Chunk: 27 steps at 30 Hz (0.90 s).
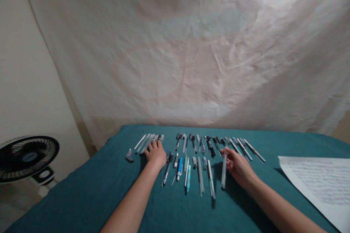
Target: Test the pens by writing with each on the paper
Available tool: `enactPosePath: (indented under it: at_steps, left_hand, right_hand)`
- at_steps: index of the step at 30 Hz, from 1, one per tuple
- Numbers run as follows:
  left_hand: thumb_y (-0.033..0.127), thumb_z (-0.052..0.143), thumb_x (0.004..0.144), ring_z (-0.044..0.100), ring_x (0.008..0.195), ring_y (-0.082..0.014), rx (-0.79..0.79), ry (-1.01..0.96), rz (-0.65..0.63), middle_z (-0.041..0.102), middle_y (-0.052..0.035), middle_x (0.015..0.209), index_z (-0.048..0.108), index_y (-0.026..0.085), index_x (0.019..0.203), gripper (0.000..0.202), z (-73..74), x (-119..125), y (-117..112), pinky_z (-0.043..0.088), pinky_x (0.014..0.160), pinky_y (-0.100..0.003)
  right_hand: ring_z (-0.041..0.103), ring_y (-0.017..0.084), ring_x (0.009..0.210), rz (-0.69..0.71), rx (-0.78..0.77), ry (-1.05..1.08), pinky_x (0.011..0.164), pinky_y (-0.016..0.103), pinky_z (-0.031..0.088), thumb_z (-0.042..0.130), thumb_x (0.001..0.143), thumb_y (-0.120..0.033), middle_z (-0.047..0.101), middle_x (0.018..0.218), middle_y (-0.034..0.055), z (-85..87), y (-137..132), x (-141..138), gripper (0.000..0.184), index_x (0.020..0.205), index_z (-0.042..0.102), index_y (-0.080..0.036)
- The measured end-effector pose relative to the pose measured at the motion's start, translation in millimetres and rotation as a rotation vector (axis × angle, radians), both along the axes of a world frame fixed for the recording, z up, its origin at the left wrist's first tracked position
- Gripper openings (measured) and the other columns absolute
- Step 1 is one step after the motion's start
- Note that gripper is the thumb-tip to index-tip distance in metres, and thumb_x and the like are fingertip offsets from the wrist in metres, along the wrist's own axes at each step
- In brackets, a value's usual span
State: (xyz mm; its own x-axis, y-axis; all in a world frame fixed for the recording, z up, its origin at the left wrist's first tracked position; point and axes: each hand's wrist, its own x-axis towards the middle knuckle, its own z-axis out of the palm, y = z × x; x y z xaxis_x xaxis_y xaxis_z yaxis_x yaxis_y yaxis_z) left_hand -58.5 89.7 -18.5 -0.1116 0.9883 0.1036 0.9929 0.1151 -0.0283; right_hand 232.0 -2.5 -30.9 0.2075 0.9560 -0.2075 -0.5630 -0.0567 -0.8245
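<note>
Many pens lie in rows on a teal tablecloth (109, 189). My left hand (155, 153) rests palm down at the left end of the far row, its fingers lying on a bundle of white pens (146, 142). My right hand (237, 164) is closed on a long white pen (224, 171), whose tip points away from me. Between the hands lie a blue pen (179, 167), a turquoise pen (188, 178) and several clear ones (210, 182). Dark pens (210, 147) fill the far row's middle.
A small grey cap or clip (129, 156) lies apart at the left. A printed white sheet (319, 182) covers the table's right side. A black fan (26, 158) stands off the table at left. A wrinkled pale cloth (191, 62) hangs behind.
</note>
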Motion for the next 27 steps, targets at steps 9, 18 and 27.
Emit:
enactPosePath:
  at_steps: [9, 18, 27]
  left_hand:
    - [0.016, 0.033, 0.081, 0.023, 0.129, -0.0318, -0.037, -0.009, -0.073, 0.031, -0.0132, 0.140, 0.035, 0.014, 0.132, 0.051, 6.2, 5.3, -6.6, 0.019, 0.099, -0.050]
    - [0.031, 0.041, 0.082, 0.027, 0.127, -0.0328, -0.026, -0.045, -0.070, 0.028, -0.0195, 0.140, 0.034, 0.008, 0.131, 0.055, 3.3, 0.1, 0.6, 0.023, 0.099, -0.045]
    - [0.038, 0.036, 0.090, 0.056, 0.096, -0.0233, 0.002, -0.128, -0.108, 0.057, -0.0132, 0.109, 0.052, 0.013, 0.110, 0.036, 12.3, -24.3, 18.2, 0.045, 0.080, -0.039]
  right_hand:
    - [0.041, 0.004, 0.039, 0.003, -0.013, -0.006, 0.034, 0.014, 0.036, 0.064, 0.070, -0.034, 0.048, 0.052, -0.0037, -2.8, 1.0, 0.4, 0.020, 0.073, 0.061, -0.015]
    - [0.042, 0.003, 0.041, 0.000, -0.009, 0.004, 0.035, 0.012, 0.037, 0.065, 0.070, -0.033, 0.047, 0.055, -0.0040, -3.4, 0.5, -0.1, 0.021, 0.076, 0.061, -0.013]
    - [0.041, 0.003, 0.040, 0.001, -0.019, 0.021, 0.034, 0.012, 0.036, 0.066, 0.069, -0.034, 0.047, 0.053, -0.0043, -2.6, -0.9, -0.7, 0.022, 0.073, 0.062, -0.013]
